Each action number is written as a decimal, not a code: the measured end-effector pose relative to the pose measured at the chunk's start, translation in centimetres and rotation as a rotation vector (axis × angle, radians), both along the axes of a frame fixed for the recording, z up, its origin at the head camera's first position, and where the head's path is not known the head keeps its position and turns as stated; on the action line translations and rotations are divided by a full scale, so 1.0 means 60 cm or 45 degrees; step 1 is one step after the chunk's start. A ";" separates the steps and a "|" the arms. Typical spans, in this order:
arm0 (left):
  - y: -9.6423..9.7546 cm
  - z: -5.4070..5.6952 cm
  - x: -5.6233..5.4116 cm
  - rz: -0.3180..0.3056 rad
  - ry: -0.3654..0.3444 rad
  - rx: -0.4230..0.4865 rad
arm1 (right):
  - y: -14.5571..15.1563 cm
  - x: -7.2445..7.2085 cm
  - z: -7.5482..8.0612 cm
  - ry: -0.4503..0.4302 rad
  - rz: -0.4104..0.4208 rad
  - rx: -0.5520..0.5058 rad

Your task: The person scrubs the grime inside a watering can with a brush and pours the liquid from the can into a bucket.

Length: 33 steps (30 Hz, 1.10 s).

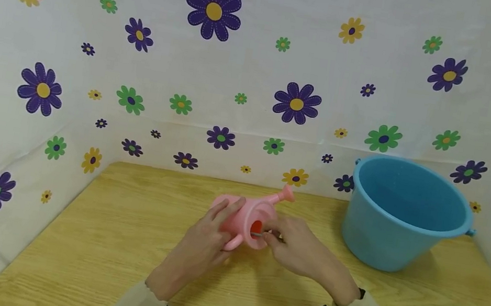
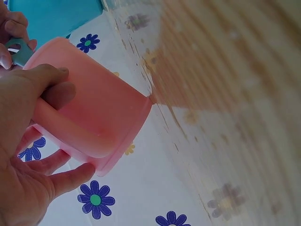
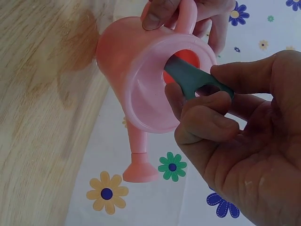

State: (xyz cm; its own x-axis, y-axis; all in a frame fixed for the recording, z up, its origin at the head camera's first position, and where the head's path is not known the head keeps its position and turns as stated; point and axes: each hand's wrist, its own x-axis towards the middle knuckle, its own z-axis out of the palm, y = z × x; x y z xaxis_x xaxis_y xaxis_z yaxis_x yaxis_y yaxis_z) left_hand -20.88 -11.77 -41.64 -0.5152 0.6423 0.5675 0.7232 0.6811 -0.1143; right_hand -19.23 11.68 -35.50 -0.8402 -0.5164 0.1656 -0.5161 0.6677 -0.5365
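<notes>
A pink watering can (image 1: 242, 220) lies tilted low over the table, its round top opening facing the right hand. My left hand (image 1: 198, 246) grips it, the thumb over its curved handle (image 2: 70, 129) and the fingers along the body. Between thumb and fingers, my right hand (image 1: 300, 248) pinches a grey-green handle with a hole in its end (image 3: 190, 77). The front part of this tool is inside the can's opening and hidden, so its kind cannot be told. In the right wrist view the can's spout with its flared rose (image 3: 141, 169) points away from the hands.
A large blue bucket (image 1: 384, 242) stands at the back right of the wooden table (image 1: 118, 240). A white cloth with printed flowers (image 1: 239, 67) hangs behind the table and along its sides.
</notes>
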 end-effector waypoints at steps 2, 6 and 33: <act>0.000 -0.001 0.000 -0.011 0.007 0.008 | 0.003 0.001 -0.002 -0.023 -0.012 -0.010; 0.001 -0.002 0.000 -0.026 0.016 0.013 | 0.013 0.002 -0.004 -0.078 -0.030 -0.047; -0.002 0.002 0.004 0.031 -0.056 0.015 | 0.045 -0.001 0.009 -0.228 -0.027 -0.150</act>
